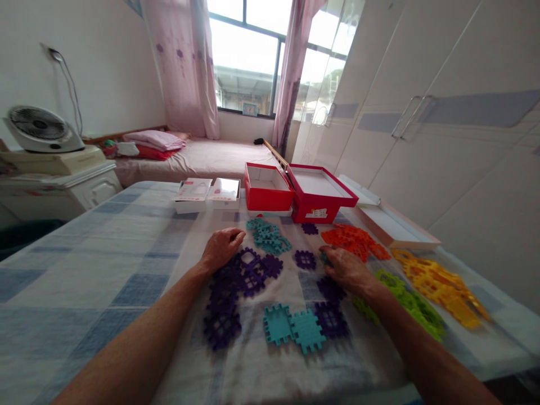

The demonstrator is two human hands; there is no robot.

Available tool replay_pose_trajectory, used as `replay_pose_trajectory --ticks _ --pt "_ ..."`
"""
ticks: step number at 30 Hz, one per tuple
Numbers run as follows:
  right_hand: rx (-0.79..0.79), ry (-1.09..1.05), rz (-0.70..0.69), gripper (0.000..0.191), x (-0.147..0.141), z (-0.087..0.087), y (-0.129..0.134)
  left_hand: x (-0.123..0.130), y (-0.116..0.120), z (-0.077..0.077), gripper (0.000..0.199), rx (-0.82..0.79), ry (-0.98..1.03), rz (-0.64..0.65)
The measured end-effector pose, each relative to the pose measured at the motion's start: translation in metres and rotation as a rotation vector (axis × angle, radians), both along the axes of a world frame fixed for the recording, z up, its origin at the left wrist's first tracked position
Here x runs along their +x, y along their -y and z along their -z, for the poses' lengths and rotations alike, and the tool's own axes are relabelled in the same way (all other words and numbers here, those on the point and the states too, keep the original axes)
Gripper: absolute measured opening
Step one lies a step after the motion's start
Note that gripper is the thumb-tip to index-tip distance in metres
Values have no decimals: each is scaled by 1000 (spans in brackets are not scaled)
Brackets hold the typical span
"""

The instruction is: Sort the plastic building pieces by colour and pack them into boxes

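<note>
My left hand [223, 246], fingers curled in, hovers by the near-left side of a pile of teal interlocking building pieces [270, 236]; whether it holds anything is hidden. Below it lie several overlapping purple notched pieces [252, 275]. Between the fingertips of my right hand [346, 267] is a small teal building piece [324, 258], mostly covered. A single purple window-like piece [305, 259] lies to the left of that hand. Nearer me, two teal square pieces [307, 331] touch, with a purple piece [331, 319] against their right side.
Orange pieces [356, 241], lime green pieces [415, 306] and yellow pieces [442, 284] lie in heaps on the right. Along the back stand white boxes [192, 205], a red box [268, 199], a crimson box [314, 211] and a shallow open box [400, 228]. A checked cloth [105, 253] covers the table.
</note>
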State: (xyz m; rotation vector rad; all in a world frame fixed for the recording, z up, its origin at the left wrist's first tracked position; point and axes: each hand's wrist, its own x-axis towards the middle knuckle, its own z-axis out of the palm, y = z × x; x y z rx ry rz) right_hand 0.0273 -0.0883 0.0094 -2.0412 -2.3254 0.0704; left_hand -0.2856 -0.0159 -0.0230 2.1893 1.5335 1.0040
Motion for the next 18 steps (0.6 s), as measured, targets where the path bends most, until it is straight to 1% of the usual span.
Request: replay_pose_trajectory --ticks 3,5,8,11,13,14,16,18 --pt "41 0 5 49 2 -6 2 1 0 1 33 8 6 26" --pt "115 -69 -11 47 -5 -15 0 2 0 2 32 16 -1 43" --pt "237 -183 -93 45 -31 -30 -13 2 1 2 32 17 -2 70" --pt "300 -291 -182 45 -67 -36 -35 2 1 2 33 -2 10 100" --pt "292 -325 -202 45 -84 -36 -47 2 1 2 33 -12 11 121" --pt "277 -313 -187 45 -89 -34 -50 2 2 1 33 -17 10 128" --pt "226 -232 -118 49 -91 -29 -51 3 2 0 34 -24 5 139" --pt "147 -137 -56 51 -87 -23 -47 3 3 -1 35 -27 -5 150"
